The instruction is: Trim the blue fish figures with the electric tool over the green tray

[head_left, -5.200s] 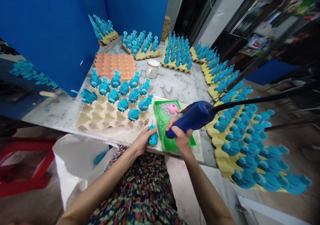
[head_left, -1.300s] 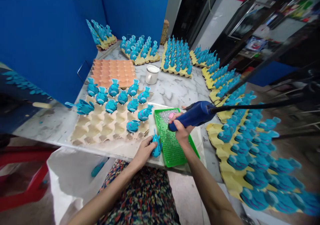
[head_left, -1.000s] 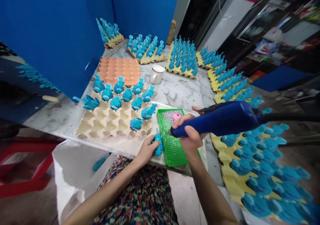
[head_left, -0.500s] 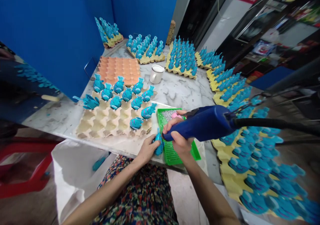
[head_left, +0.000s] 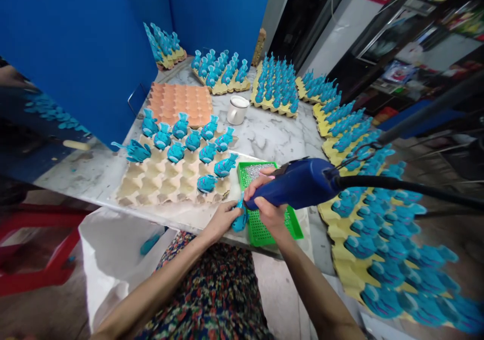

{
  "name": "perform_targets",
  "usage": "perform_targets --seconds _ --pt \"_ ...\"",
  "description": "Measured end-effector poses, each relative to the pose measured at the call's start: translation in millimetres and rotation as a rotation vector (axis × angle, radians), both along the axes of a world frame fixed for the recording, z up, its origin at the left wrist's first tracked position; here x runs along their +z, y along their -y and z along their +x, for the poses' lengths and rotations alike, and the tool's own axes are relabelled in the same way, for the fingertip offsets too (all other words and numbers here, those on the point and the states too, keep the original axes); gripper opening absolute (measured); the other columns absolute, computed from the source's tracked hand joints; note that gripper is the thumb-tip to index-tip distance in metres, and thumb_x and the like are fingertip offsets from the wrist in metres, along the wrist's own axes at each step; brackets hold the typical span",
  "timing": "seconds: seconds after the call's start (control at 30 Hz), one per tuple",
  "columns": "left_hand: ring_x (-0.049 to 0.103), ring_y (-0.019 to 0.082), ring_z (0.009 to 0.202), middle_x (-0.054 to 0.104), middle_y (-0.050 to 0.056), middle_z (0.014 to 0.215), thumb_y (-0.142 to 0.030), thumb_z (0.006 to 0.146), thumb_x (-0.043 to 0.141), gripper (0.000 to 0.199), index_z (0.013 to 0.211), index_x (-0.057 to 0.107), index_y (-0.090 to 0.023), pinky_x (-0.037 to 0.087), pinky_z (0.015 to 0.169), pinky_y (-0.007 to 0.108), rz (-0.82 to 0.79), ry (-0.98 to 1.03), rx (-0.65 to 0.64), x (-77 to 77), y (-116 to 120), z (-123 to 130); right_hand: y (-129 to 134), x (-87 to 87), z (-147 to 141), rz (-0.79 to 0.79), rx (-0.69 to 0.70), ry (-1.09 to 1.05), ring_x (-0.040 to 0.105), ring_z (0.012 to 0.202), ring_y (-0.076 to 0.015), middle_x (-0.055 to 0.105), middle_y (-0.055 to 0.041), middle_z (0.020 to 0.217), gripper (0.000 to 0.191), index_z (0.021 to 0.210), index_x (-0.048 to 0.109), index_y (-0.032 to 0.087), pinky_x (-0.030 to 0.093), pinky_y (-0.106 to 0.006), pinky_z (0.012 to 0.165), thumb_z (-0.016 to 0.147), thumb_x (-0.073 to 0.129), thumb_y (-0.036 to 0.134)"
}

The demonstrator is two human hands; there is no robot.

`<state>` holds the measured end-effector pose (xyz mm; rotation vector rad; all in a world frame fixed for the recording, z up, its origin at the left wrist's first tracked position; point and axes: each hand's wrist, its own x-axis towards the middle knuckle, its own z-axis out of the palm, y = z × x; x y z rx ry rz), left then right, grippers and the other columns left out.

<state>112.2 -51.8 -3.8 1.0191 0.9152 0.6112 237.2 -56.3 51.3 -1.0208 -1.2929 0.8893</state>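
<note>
My left hand (head_left: 221, 221) holds a blue figure (head_left: 240, 218) at the front edge of the table, left of a green basket (head_left: 260, 229). Gripped in my right hand (head_left: 266, 206) is a dark blue electric screwdriver (head_left: 302, 181) with a black cable, its front end right against the held figure. Small silvery screws (head_left: 255, 171) lie in the back part of the basket. Beside the left hand stands a beige egg tray (head_left: 151, 186) with several blue figures, such as one at its right edge (head_left: 207, 183). The tool's tip is hidden by my fingers.
A white mug (head_left: 237, 111) stands behind the basket. An orange egg tray (head_left: 180, 103) lies at the back left. Yellow trays (head_left: 342, 259) of blue figures line the back and right. A white sack (head_left: 106, 259) hangs open below the table's left front, near a red stool (head_left: 49, 274).
The screwdriver has shifted slightly left and its hanging spring has swung. The held figure is tilted more and a little higher, and both hands remain on their objects.
</note>
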Motion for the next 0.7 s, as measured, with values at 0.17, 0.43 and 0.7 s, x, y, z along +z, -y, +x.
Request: perform_targets --seconds 0.17,0.43,0.7 --pt "0.037 0.009 0.052 0.046 -0.004 0.056 -0.033 0.064 0.058 0.019 0.067 0.057 -0.015 0.029 0.050 0.023 -0.098 0.025 -0.149 13.1 -7 -14 -2 30.3 6 0.049 0.172 -0.202 0.053 0.052 -0.0153 0.056 0.0014 0.063 0.014 0.075 0.059 0.021 0.043 -0.031 0.051 0.067 0.061 0.031" --pt "0.048 0.010 0.058 0.057 0.000 0.074 -0.042 0.070 0.067 0.036 0.095 0.057 -0.017 0.037 0.050 0.021 -0.269 0.154 -0.097 9.0 8 -15 -5 3.1 34 0.070 -0.312 -0.125 0.053 0.051 -0.0153 0.058 0.0068 0.060 0.041 0.105 0.052 0.022 0.045 -0.032 0.056 0.066 0.066 0.021" --pt "0.052 0.008 0.050 0.059 0.000 0.074 -0.040 0.066 0.073 0.037 0.086 0.052 -0.017 0.035 0.040 0.020 -0.291 0.162 -0.014 5.4 5 -5 -5 -12.9 42 0.102 -0.363 -0.141 0.053 0.051 -0.0140 0.059 0.0074 0.062 0.035 0.100 0.051 0.022 0.045 -0.031 0.058 0.068 0.065 0.022"
